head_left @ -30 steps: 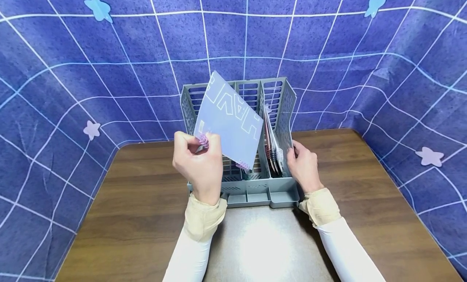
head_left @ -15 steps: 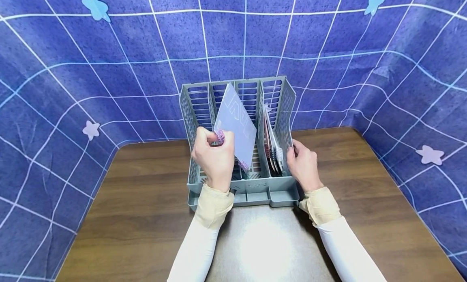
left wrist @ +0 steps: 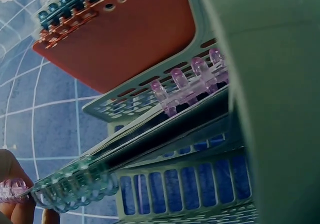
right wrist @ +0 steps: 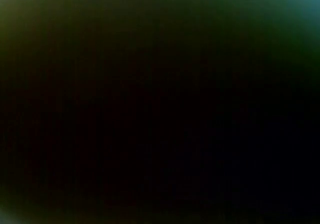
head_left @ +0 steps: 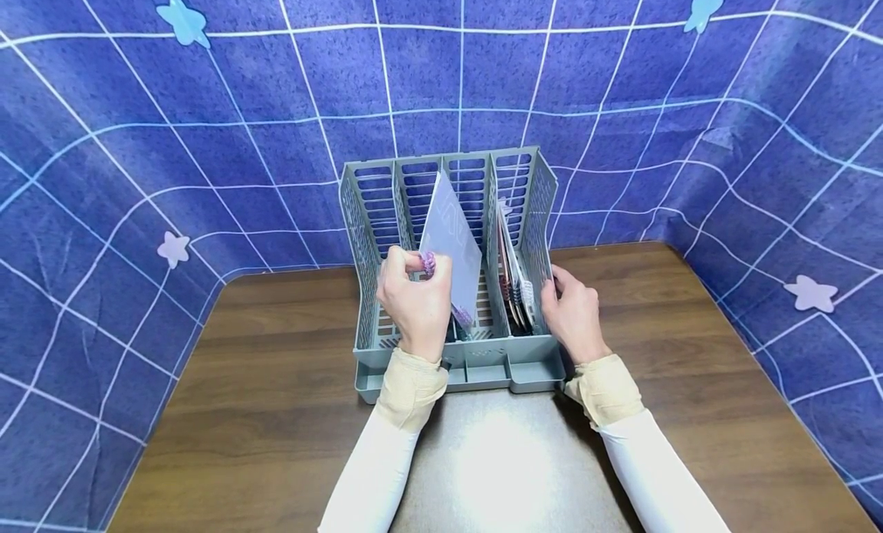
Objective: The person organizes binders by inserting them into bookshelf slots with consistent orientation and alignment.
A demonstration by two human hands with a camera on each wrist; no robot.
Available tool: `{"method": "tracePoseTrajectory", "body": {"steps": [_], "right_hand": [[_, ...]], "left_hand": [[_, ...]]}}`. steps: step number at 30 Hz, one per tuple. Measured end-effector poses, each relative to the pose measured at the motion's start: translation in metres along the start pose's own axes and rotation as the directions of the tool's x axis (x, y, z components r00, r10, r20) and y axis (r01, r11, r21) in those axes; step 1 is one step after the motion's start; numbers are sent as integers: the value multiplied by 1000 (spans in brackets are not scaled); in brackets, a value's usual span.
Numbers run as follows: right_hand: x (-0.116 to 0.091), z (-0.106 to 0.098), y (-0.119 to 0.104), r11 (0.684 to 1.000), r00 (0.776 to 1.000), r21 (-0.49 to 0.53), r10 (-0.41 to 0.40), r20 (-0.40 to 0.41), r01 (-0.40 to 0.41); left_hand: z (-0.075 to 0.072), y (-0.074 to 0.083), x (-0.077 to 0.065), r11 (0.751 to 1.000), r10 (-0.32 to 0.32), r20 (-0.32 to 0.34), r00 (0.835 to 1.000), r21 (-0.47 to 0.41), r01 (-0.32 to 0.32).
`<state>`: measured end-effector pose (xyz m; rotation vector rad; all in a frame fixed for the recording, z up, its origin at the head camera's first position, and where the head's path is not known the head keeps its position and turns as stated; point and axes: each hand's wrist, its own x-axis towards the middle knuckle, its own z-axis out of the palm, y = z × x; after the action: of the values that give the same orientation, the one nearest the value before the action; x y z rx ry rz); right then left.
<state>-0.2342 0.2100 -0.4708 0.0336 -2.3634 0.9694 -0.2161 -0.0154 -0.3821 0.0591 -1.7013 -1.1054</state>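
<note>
In the head view my left hand (head_left: 417,307) pinches a pale lavender ring-bound notebook (head_left: 457,245) by its pink rings, between thumb and fingers. The notebook stands nearly edge-on inside a grey-green desktop file rack (head_left: 486,373), in a middle compartment, its lower ring end close to the rack floor. Pink rings (left wrist: 176,78) and teal rings (left wrist: 75,184) show along the edge in the left wrist view, with my fingertips (left wrist: 20,211) at the lower left. My right hand (head_left: 576,314) grips the rack's right side wall. The right wrist view is dark.
Several ring-bound notebooks (head_left: 510,276) lean in the rack's rightmost compartment; a red cover (left wrist: 125,38) shows among them in the left wrist view. Small trays line the rack's front. Beneath is a wooden table (head_left: 276,410), with a blue gridded cloth (head_left: 276,134) behind and at both sides.
My left hand has moved right, carrying the lavender notebook lower and turning it from face-on to nearly edge-on between the dividers. My right hand has stayed on the rack's wall.
</note>
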Motion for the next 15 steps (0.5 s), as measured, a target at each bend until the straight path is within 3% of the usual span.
{"method": "tracePoseTrajectory", "body": {"steps": [7, 15], "right_hand": [[0, -1, -1, 1000, 1000, -2, 8, 8, -8], [0, -1, -1, 1000, 1000, 0, 2, 2, -2]], "left_hand": [[2, -6, -6, 996, 51, 8, 999, 68, -51], [4, -13, -9, 994, 89, 5, 996, 68, -89]]}}
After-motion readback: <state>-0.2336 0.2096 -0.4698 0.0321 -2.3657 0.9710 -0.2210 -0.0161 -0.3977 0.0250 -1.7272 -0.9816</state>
